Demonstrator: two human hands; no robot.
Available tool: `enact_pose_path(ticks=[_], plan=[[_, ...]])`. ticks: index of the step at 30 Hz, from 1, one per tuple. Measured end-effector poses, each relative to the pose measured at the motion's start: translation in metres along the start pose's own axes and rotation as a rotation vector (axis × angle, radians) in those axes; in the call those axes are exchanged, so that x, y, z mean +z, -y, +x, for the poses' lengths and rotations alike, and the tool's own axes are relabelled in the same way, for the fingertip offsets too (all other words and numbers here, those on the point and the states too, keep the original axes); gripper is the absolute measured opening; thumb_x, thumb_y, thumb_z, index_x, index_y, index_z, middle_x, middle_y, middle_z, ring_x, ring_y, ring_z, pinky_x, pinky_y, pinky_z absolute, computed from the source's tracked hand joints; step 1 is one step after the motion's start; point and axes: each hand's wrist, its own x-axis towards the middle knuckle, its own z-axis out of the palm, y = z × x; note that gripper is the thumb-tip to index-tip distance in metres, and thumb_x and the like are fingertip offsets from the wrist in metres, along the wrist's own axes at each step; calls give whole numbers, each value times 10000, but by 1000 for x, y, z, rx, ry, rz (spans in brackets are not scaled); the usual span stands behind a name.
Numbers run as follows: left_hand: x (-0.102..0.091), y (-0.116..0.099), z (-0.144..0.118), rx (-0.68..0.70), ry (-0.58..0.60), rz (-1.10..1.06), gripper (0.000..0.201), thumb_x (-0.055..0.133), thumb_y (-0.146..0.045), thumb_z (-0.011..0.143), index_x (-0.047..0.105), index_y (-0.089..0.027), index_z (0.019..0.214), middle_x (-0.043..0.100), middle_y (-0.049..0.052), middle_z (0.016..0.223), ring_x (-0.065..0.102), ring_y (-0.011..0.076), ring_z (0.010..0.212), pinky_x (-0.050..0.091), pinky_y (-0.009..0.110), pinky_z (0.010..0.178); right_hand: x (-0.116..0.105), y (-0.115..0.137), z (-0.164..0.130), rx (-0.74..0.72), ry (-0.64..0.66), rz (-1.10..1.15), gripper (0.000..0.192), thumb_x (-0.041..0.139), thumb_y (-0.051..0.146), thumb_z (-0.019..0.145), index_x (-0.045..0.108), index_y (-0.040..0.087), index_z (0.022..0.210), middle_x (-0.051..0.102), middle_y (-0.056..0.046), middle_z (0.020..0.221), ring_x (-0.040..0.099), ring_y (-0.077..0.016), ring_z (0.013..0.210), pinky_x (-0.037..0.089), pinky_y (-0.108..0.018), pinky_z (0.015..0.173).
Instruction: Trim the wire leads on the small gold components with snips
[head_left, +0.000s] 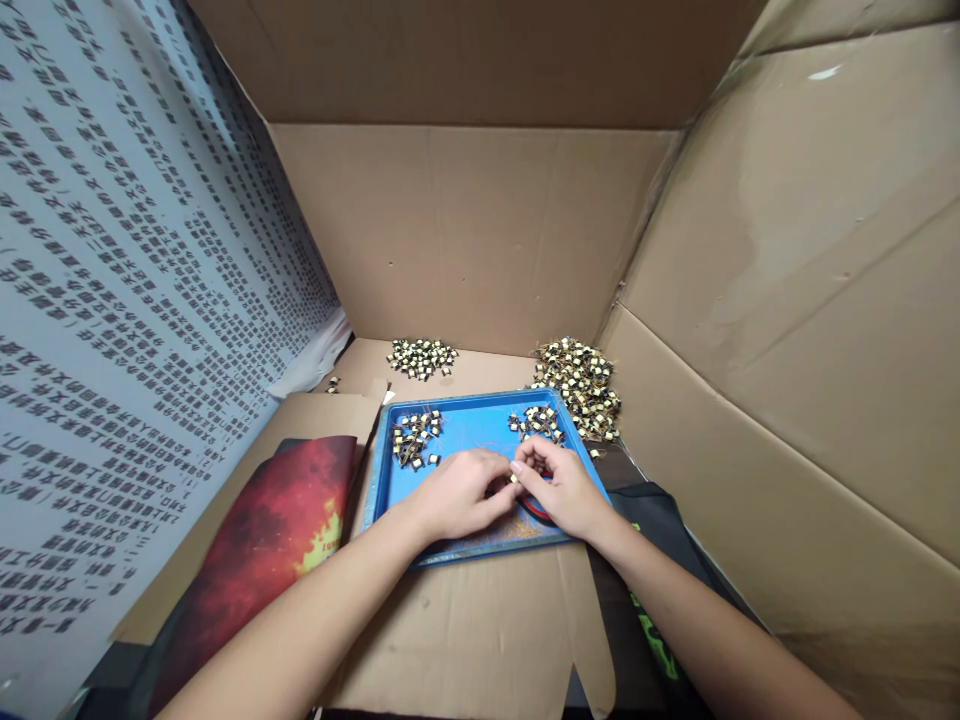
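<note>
Fingers of the right hand (564, 492) pinch one small part (514, 479) over the blue tray (474, 430); the left hand (469, 488) is beside it, grip unclear. Close handwork seems underway; the next move calls for steadiness.

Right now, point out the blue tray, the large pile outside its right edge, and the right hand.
Blue tray (474, 428), head view: bare stretch of its floor.
Large pile (579, 390), head view: middle of the heap.
Right hand (568, 492), head view: back of the hand.
</note>
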Motion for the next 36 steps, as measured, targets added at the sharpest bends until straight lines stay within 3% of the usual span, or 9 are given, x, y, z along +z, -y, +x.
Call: enact_pose_path(ticks=[36], plan=[[0, -2, 0, 27, 6, 16, 198, 529, -249, 1004, 679, -169, 903, 747, 64, 887, 675, 193, 769, 467, 288, 729, -1, -1, -2, -2, 10, -45, 133, 586, 284, 961, 572, 230, 841, 618, 15, 720, 578, -159, 669, 448, -273, 628]])
